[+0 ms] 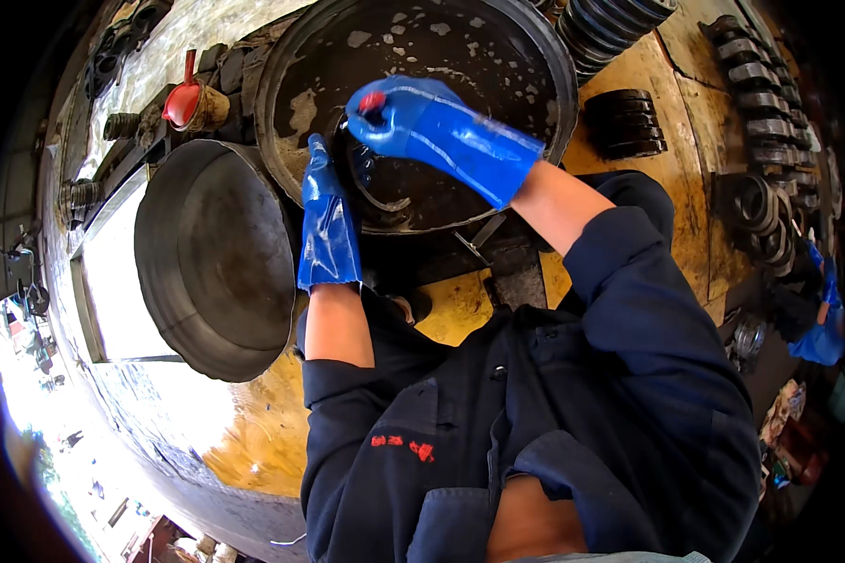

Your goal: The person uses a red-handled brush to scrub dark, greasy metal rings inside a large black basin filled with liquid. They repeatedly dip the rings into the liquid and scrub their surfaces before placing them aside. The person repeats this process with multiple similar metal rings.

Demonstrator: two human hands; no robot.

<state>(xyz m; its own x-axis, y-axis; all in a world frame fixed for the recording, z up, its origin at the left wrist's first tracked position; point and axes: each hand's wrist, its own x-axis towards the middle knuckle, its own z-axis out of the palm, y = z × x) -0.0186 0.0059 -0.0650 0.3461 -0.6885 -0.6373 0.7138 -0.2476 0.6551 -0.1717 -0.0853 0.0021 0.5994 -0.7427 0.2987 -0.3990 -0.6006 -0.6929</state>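
Note:
Both my hands wear long blue rubber gloves over a wide round basin point(565, 89) of dark liquid with patches of foam. My right hand point(394, 117) is closed around a tool whose red handle end point(373, 101) pokes out of the fist; its working end is hidden below the hand. My left hand point(324, 188) is at the left side of a dark, curved, ring-like metal part point(385, 204) and appears to grip its edge, with most fingers out of sight. The tool hand is above this part, which is wet and partly covered by the gloves.
An upright-sided, deep metal tub point(225, 253) stands left of the basin. A red scoop point(183, 101) rests on a small bucket behind it. Stacked black rings point(624, 124) lie at right, with a taller stack point(606, 33) behind and rows of metal parts point(765, 103) farther right.

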